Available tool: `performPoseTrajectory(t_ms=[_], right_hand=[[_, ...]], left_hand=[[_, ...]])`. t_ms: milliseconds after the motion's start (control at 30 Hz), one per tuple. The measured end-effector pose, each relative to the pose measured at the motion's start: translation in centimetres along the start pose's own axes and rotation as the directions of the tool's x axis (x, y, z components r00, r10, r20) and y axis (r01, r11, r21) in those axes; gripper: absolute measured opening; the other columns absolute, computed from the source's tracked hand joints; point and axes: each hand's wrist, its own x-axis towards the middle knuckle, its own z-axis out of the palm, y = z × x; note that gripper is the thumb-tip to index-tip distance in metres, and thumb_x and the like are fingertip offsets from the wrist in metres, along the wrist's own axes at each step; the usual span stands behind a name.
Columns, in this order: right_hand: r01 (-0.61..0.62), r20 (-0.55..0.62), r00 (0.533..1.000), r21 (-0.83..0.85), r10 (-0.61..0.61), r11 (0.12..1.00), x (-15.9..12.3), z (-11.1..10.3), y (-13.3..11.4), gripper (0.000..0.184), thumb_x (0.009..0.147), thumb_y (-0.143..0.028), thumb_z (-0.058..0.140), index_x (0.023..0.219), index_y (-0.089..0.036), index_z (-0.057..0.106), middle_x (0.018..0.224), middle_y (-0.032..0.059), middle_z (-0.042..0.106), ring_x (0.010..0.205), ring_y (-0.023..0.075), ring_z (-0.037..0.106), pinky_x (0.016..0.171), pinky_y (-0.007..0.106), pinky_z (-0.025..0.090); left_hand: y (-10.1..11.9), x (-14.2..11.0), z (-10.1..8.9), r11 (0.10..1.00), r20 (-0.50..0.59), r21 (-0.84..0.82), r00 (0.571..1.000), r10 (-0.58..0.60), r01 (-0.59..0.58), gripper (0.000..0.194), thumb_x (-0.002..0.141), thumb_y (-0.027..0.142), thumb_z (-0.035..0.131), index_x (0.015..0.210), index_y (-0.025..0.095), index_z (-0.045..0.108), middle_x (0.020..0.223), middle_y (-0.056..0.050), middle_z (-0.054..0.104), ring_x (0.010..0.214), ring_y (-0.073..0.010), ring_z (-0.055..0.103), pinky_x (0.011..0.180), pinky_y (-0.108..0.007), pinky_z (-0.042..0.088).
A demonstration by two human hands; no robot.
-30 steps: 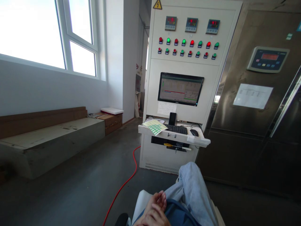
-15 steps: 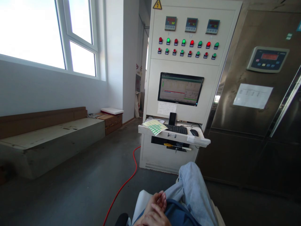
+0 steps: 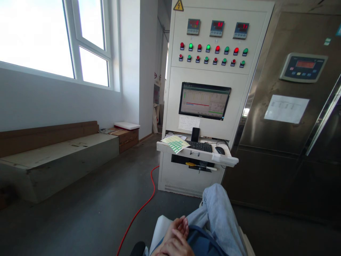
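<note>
The left hand and right hand are seen clasped together, empty, resting in the lap against the raised knee in light jeans. The keyboard on the control cabinet's shelf is set well apart, ahead of them.

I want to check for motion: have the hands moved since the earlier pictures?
No. The clasped hands rest in the same spot on the lap, beside the raised knee, as before.
</note>
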Motion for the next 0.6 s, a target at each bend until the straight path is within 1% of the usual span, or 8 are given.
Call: performPoseTrajectory(t_ms=[100, 200, 400, 500, 600], right_hand=[[0.001, -0.001, 1.0, 0.006, -0.001, 1.0, 0.7, -0.4, -0.1, 0.024, 0.087, -0.022, 0.05, 0.065, -0.022, 0.061, 0.057, -0.0053, 0.059, 0.055, 0.0089, 0.059, 0.098, 0.027, 0.047], [-0.003, -0.039, 0.999, 0.02, 0.004, 1.0, 1.1, -0.6, -0.2, 0.029, 0.09, -0.022, 0.048, 0.064, -0.021, 0.06, 0.057, -0.0049, 0.059, 0.056, 0.0087, 0.058, 0.098, 0.026, 0.046], [0.004, -0.074, 0.997, 0.036, -0.001, 0.999, 1.0, -0.4, -0.3, 0.03, 0.09, -0.023, 0.048, 0.063, -0.021, 0.059, 0.057, -0.0053, 0.059, 0.056, 0.0077, 0.058, 0.103, 0.027, 0.043], [0.007, -0.063, 0.998, 0.032, -0.005, 0.999, 0.8, -0.3, -0.2, 0.027, 0.089, -0.021, 0.049, 0.064, -0.021, 0.06, 0.057, -0.0053, 0.059, 0.057, 0.0077, 0.058, 0.104, 0.027, 0.041], [0.012, -0.018, 1.0, 0.012, -0.012, 1.0, 0.4, -0.2, -0.1, 0.024, 0.086, -0.02, 0.052, 0.064, -0.021, 0.06, 0.058, -0.0058, 0.059, 0.057, 0.008, 0.059, 0.102, 0.027, 0.043]], left_hand=[[0.0, -0.3, 0.2, 1.0, -0.008, -0.011, 1.0, -0.003, 0.003, 0.01, 0.087, 0.005, 0.049, 0.087, 0.01, 0.057, 0.057, -0.008, 0.065, 0.047, -0.0171, 0.064, 0.046, -0.02, 0.054], [0.1, -0.8, 0.4, 1.0, -0.017, -0.01, 1.0, -0.008, 0.008, 0.011, 0.088, 0.005, 0.048, 0.089, 0.011, 0.057, 0.058, -0.007, 0.065, 0.046, -0.0167, 0.064, 0.045, -0.02, 0.053], [0.1, -1.3, 0.6, 1.0, -0.02, -0.01, 1.0, -0.008, 0.008, 0.013, 0.087, 0.004, 0.048, 0.092, 0.012, 0.057, 0.058, -0.007, 0.065, 0.046, -0.0177, 0.064, 0.045, -0.02, 0.053], [0.1, -1.0, 0.6, 1.0, -0.016, -0.012, 1.0, -0.005, 0.005, 0.013, 0.087, 0.004, 0.048, 0.095, 0.01, 0.057, 0.057, -0.008, 0.066, 0.046, -0.0173, 0.064, 0.046, -0.02, 0.053], [0.0, -0.6, 0.3, 1.0, 0.01, -0.016, 1.0, -0.009, 0.009, 0.016, 0.087, 0.005, 0.046, 0.098, 0.01, 0.057, 0.057, -0.007, 0.066, 0.045, -0.0176, 0.064, 0.045, -0.02, 0.053]])
